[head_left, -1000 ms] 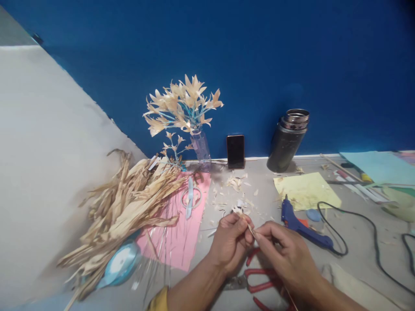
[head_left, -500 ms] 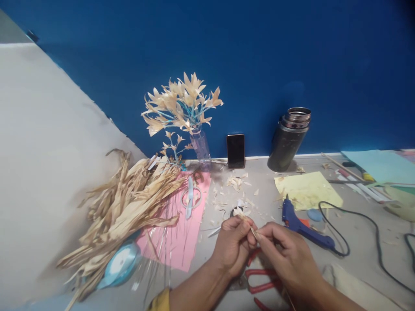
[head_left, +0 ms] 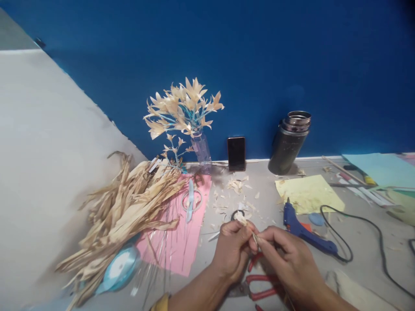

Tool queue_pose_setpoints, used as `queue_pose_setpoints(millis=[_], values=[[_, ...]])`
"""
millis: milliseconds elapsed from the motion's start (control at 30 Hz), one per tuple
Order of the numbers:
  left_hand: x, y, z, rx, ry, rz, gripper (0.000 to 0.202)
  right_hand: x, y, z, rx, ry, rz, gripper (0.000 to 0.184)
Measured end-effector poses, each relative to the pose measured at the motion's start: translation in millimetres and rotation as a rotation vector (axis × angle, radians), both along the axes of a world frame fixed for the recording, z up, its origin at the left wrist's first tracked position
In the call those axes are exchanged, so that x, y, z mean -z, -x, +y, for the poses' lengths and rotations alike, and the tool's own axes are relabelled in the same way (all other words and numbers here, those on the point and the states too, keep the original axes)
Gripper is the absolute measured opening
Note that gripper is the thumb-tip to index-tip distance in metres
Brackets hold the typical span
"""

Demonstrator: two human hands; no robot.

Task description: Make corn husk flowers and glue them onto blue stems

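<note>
My left hand (head_left: 234, 244) is closed in a pinch around the base of a small pale corn husk flower (head_left: 240, 217), whose petals stick out above the fingers. Close beside it, my right hand (head_left: 285, 255) pinches the thin lower end of the same flower between thumb and forefinger. Beneath the hands lie red-handled pliers (head_left: 264, 287), partly hidden by my right hand. Part of a black ring-shaped thing (head_left: 238, 214) shows just behind the flower. Husk scraps (head_left: 236, 185) are scattered farther back.
Dried corn husks (head_left: 129, 216) and a blue ribbon roll (head_left: 118, 268) lie left, beside pink paper (head_left: 181, 250) with wires. A vase (head_left: 201, 153) of husk flowers, a phone (head_left: 236, 153) and a flask (head_left: 288, 144) stand behind. A blue glue gun (head_left: 304, 231) with its cord lies right.
The flower's petals look turned and more gathered between my fingers. Both hands keep their pinch; the whole view has shifted slightly.
</note>
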State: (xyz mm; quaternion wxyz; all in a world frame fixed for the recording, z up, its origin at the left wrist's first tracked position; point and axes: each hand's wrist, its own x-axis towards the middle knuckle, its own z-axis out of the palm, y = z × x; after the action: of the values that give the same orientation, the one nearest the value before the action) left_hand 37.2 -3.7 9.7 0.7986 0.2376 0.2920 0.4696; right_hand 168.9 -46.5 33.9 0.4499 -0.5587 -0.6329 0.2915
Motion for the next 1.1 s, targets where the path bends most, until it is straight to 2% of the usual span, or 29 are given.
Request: queue_pose_setpoints(millis=[133, 1100], values=[[-1.8, 1.5, 0.2, 0.002, -0.071, 0.015, 0.030, 2.8, -1.2, 0.0, -0.020, -0.033, -0.030, 0.029], [2.8, 3.3, -1.0, -0.006, -0.216, 0.069, 0.025, 2.5, -0.9, 0.2, -0.005, -0.077, 0.000, 0.032]])
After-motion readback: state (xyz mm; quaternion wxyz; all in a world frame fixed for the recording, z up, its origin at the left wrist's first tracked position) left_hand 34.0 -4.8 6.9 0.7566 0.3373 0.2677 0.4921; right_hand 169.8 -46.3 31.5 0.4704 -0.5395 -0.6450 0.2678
